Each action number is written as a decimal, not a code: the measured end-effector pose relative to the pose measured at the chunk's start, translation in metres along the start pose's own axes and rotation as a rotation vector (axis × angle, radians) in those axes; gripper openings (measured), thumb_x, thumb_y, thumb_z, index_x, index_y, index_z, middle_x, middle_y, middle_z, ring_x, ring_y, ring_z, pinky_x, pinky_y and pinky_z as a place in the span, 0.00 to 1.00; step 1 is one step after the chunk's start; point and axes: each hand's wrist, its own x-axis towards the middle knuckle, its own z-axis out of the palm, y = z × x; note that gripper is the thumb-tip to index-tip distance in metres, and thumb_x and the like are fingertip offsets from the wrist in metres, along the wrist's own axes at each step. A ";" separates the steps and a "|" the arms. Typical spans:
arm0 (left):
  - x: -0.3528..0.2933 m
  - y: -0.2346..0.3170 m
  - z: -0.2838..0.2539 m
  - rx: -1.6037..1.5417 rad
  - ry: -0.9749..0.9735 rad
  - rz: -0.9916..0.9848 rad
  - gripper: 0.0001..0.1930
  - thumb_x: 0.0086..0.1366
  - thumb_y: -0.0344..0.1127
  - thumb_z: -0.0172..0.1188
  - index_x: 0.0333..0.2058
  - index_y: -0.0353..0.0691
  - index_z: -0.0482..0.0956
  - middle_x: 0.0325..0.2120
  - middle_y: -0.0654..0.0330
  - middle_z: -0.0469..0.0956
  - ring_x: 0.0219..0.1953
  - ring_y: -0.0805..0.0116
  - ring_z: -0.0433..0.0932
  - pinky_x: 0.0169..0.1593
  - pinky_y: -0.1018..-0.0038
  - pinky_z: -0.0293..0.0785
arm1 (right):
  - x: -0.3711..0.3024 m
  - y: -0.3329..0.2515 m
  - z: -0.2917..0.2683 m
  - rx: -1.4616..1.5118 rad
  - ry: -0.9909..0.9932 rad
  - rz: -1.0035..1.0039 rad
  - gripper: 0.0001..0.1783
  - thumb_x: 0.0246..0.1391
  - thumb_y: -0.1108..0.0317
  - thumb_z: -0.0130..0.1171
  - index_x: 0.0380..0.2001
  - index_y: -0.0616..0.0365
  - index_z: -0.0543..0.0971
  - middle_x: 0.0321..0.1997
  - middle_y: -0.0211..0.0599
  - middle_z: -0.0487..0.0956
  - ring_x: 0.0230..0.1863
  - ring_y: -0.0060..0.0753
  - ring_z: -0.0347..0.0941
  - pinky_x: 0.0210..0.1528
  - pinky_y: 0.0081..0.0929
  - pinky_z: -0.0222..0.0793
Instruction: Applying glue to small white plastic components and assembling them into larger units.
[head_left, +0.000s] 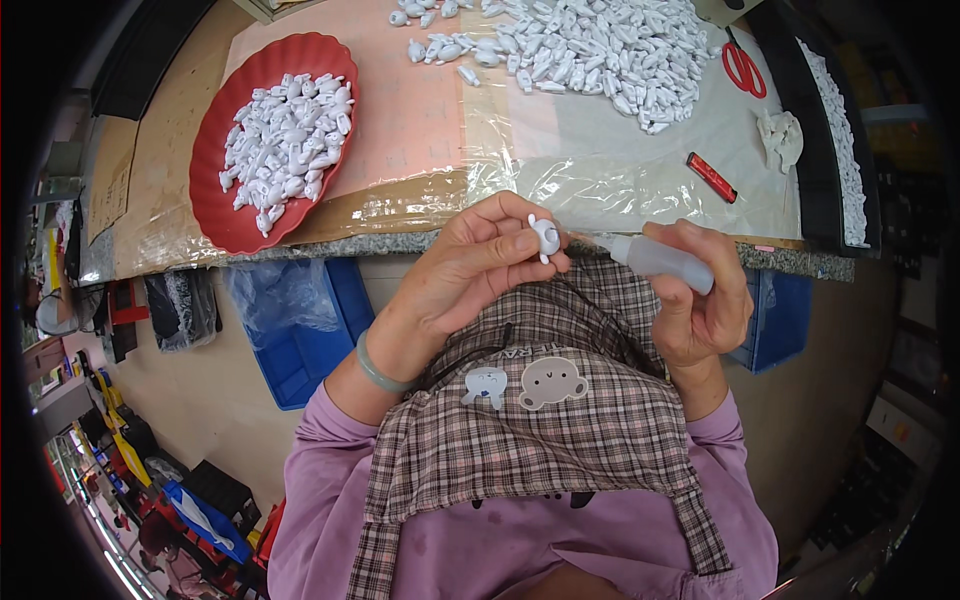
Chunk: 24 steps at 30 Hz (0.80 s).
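Between the thumb and fingers of my left hand is a small white plastic figure part, with little knobs sticking out and a round opening facing right. My right hand grips a translucent squeeze bottle. Its thin nozzle points left at the opening of the part, close by; whether it touches I cannot tell. Both hands are in front of the table edge, above my plaid apron. A red scalloped plate heaped with similar white parts stands on the table at the left.
A large heap of white parts covers the table's far side. At the right lie red-handled scissors, a red cutter-like tool and a crumpled tissue. Blue bins stand below the table edge. A dark tray holds more parts.
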 end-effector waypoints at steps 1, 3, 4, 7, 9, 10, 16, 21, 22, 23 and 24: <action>0.000 0.000 0.000 -0.007 0.010 0.012 0.10 0.63 0.29 0.57 0.42 0.34 0.72 0.40 0.50 0.76 0.40 0.63 0.79 0.43 0.76 0.81 | 0.001 0.001 0.000 -0.063 -0.005 -0.073 0.23 0.52 0.64 0.63 0.45 0.69 0.71 0.35 0.47 0.80 0.30 0.40 0.78 0.31 0.27 0.74; 0.000 -0.001 -0.001 -0.007 0.015 0.021 0.10 0.63 0.29 0.57 0.41 0.34 0.72 0.40 0.50 0.76 0.40 0.63 0.79 0.43 0.75 0.81 | 0.000 -0.001 0.002 -0.084 -0.001 -0.076 0.22 0.55 0.61 0.60 0.45 0.68 0.71 0.34 0.49 0.80 0.31 0.40 0.78 0.32 0.27 0.74; 0.000 -0.001 -0.001 -0.007 0.020 0.028 0.09 0.62 0.29 0.58 0.41 0.34 0.73 0.40 0.51 0.75 0.40 0.64 0.79 0.44 0.75 0.81 | -0.001 -0.002 0.003 -0.106 0.004 -0.077 0.22 0.57 0.59 0.57 0.45 0.68 0.71 0.32 0.50 0.80 0.32 0.40 0.78 0.33 0.28 0.74; 0.000 -0.001 -0.002 0.018 0.046 0.051 0.10 0.62 0.29 0.58 0.41 0.34 0.73 0.40 0.51 0.76 0.41 0.64 0.79 0.44 0.75 0.81 | 0.003 -0.005 0.001 -0.157 -0.052 -0.094 0.22 0.57 0.58 0.58 0.45 0.68 0.71 0.31 0.50 0.80 0.32 0.41 0.78 0.34 0.28 0.74; 0.000 -0.001 -0.002 0.029 0.051 0.068 0.10 0.62 0.29 0.58 0.41 0.34 0.73 0.40 0.51 0.76 0.41 0.64 0.79 0.45 0.75 0.81 | 0.003 -0.004 0.002 -0.151 -0.050 -0.107 0.22 0.56 0.58 0.59 0.45 0.68 0.72 0.31 0.50 0.81 0.32 0.41 0.77 0.34 0.28 0.74; 0.000 -0.002 -0.002 0.040 0.057 0.085 0.09 0.62 0.28 0.58 0.41 0.34 0.73 0.40 0.51 0.76 0.41 0.63 0.79 0.45 0.75 0.81 | 0.003 -0.004 0.002 -0.145 -0.049 -0.120 0.22 0.56 0.58 0.59 0.45 0.68 0.72 0.31 0.50 0.81 0.32 0.41 0.77 0.34 0.28 0.74; 0.001 0.000 -0.003 0.060 0.074 0.105 0.10 0.62 0.27 0.58 0.42 0.34 0.73 0.40 0.50 0.76 0.41 0.63 0.79 0.45 0.75 0.81 | 0.004 -0.005 0.002 -0.149 -0.060 -0.115 0.22 0.56 0.59 0.59 0.45 0.68 0.72 0.32 0.50 0.80 0.32 0.40 0.78 0.34 0.28 0.74; 0.002 0.000 -0.004 0.048 0.077 0.102 0.10 0.62 0.27 0.58 0.42 0.33 0.73 0.40 0.50 0.76 0.41 0.64 0.79 0.45 0.75 0.81 | 0.003 -0.001 0.003 -0.101 -0.042 -0.067 0.22 0.56 0.60 0.59 0.45 0.68 0.71 0.34 0.49 0.79 0.33 0.38 0.78 0.33 0.26 0.74; 0.002 0.001 -0.004 0.050 0.077 0.103 0.10 0.62 0.27 0.58 0.42 0.33 0.73 0.40 0.50 0.76 0.41 0.64 0.79 0.45 0.75 0.81 | 0.003 0.001 0.004 -0.071 -0.033 -0.055 0.22 0.56 0.60 0.60 0.45 0.68 0.71 0.35 0.49 0.79 0.33 0.37 0.78 0.33 0.25 0.73; 0.003 0.001 -0.004 0.050 0.075 0.104 0.10 0.62 0.27 0.58 0.42 0.33 0.73 0.40 0.50 0.76 0.41 0.64 0.79 0.45 0.75 0.81 | 0.002 0.002 0.004 -0.072 -0.032 -0.057 0.22 0.56 0.60 0.60 0.45 0.68 0.71 0.35 0.49 0.79 0.33 0.37 0.78 0.33 0.25 0.73; 0.003 0.002 -0.004 0.039 0.077 0.104 0.10 0.62 0.27 0.58 0.42 0.33 0.73 0.40 0.50 0.76 0.41 0.64 0.79 0.45 0.75 0.80 | 0.002 0.003 0.005 -0.009 -0.031 0.010 0.22 0.56 0.61 0.59 0.46 0.67 0.70 0.35 0.48 0.78 0.32 0.35 0.77 0.32 0.24 0.73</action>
